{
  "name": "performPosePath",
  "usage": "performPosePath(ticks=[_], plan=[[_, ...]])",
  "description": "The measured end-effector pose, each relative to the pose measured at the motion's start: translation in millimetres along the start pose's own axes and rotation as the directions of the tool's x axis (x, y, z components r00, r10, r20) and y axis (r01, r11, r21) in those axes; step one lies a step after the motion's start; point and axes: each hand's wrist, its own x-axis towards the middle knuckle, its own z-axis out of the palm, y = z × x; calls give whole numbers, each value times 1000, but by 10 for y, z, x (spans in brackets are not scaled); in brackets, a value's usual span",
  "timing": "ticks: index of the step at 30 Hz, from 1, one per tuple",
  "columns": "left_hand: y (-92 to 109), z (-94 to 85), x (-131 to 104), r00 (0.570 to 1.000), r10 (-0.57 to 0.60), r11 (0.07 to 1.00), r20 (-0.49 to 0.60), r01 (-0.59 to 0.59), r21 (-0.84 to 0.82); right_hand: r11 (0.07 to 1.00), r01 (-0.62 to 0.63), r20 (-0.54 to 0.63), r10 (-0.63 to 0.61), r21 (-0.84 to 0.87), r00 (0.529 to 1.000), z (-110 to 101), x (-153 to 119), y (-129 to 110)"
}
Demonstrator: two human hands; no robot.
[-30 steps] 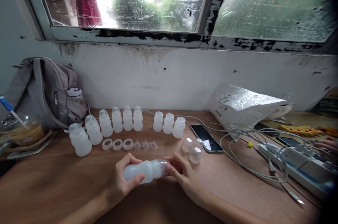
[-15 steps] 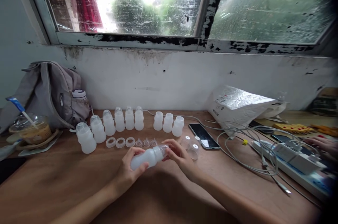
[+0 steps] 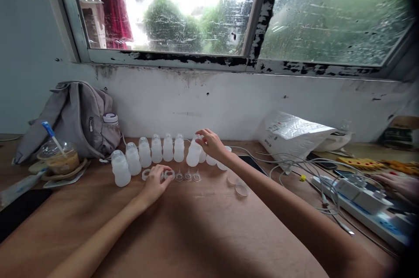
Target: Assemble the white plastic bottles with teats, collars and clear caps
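Plastic bottle (image 3: 194, 155), right hand (image 3: 212, 143) (touching, perhaps).

Grey backpack (image 3: 77, 116) at left by wall (image 3: 157, 103), white-lidded flask (image 3: 110, 119) in side pocket. Iced drink cup (image 3: 63, 162) with straw (image 3: 55, 139) near backpack. Toward right: dark phone (image 3: 251, 164), partly hidden; shiny white package (image 3: 284, 136); tangled cables (image 3: 342, 225); white power strip (image 3: 369, 222).

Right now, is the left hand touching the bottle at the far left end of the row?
Apart. The head view shows brown tabletop between the left hand and the leftmost bottle.
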Motion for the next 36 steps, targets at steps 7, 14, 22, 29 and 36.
performPosePath(ticks=[7,14,22,29,36], plan=[[-103,61,-126,982,177,898,69,-190,397,986,16,71,-5,-163,997,446,266,231],[-193,125,-170,981,178,837,74,-191,512,981,16,76,-1,-194,997,601,257,338],[-208,119,-170,975,208,846,78,-220,485,981,22,89,-5,-192,996,597,166,381],[-172,108,-166,961,266,855,81,-274,440,993,101,-110,-107,-61,988,448,-224,178],[-34,124,-173,973,221,942,61,-229,247,994,-56,135,69,-95,988,611,-997,120]])
